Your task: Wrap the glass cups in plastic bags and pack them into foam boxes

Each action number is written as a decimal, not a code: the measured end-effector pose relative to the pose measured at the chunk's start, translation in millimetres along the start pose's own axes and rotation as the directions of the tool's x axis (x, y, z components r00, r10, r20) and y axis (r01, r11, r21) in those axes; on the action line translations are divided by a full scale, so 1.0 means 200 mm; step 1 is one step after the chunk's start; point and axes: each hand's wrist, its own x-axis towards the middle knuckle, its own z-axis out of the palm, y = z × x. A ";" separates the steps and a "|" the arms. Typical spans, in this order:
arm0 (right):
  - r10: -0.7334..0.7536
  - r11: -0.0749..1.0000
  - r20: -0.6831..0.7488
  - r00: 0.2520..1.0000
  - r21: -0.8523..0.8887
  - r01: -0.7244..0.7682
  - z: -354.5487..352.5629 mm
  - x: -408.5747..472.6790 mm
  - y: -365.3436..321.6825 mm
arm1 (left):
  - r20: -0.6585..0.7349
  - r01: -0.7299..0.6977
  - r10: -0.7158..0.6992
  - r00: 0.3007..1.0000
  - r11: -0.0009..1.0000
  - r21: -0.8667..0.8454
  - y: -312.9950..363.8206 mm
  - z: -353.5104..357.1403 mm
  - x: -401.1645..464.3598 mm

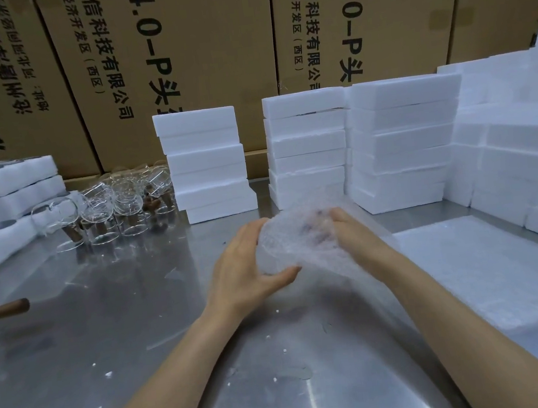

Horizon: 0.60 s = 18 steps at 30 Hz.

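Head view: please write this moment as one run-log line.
stage: wrapping | left hand: holds wrapped cup | right hand: holds it | foam boxes: stacked behind

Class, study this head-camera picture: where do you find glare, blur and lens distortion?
Head view: glare streaks the metal table; the bubble-wrapped bundle between the left hand and right hand is smeared by motion; the glass cups look soft; the wide lens tilts the cardboard cartons and bends the foam box stacks.
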 end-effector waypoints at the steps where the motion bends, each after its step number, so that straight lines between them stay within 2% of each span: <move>1: -0.008 0.999 0.037 0.999 -0.048 0.010 0.01 0.00 0.00 | -0.018 0.043 -0.043 0.999 0.999 -0.017 -0.01 0.01 0.00; 4: -0.054 0.963 0.070 0.996 -0.261 0.071 0.03 0.00 0.01 | -0.091 0.151 -0.154 0.984 0.988 -0.032 -0.04 0.02 0.01; 6: -0.193 0.895 0.027 0.981 -0.404 0.187 0.05 0.00 0.01 | -0.129 0.230 -0.232 0.964 0.973 -0.027 -0.07 0.02 0.02; 8: -0.464 0.815 -0.091 0.881 -0.432 0.385 0.06 -0.02 0.00 | -0.169 0.324 -0.327 0.930 0.945 -0.045 -0.09 0.02 0.03; 9: -0.542 0.807 -0.194 0.818 -0.392 0.442 0.06 -0.03 -0.02 | -0.182 0.377 -0.386 0.904 0.922 -0.081 -0.10 0.02 0.03; 11: -0.592 0.806 -0.430 0.681 -0.318 0.500 0.05 -0.04 -0.04 | -0.169 0.466 -0.503 0.848 0.858 -0.215 -0.11 0.01 0.03; 13: -0.528 0.835 -0.612 0.589 -0.250 0.490 0.01 -0.02 -0.05 | -0.122 0.507 -0.578 0.807 0.785 -0.357 -0.11 -0.01 0.04; 14: -0.455 0.864 -0.671 0.585 -0.175 0.471 -0.01 -0.01 -0.04 | -0.089 0.507 -0.593 0.800 0.748 -0.427 -0.10 -0.01 0.05; 15: -0.368 0.895 -0.696 0.616 -0.085 0.438 -0.04 0.01 -0.03 | -0.047 0.493 -0.590 0.806 0.713 -0.499 -0.09 -0.02 0.05; 16: -0.286 0.923 -0.680 0.675 -0.007 0.384 -0.06 0.02 -0.02 | -0.001 0.472 -0.573 0.820 0.677 -0.565 -0.07 -0.02 0.05; 18: -0.164 0.966 -0.532 0.831 0.083 0.244 -0.07 0.05 0.01 | 0.099 0.438 -0.501 0.860 0.625 -0.646 -0.05 -0.03 0.05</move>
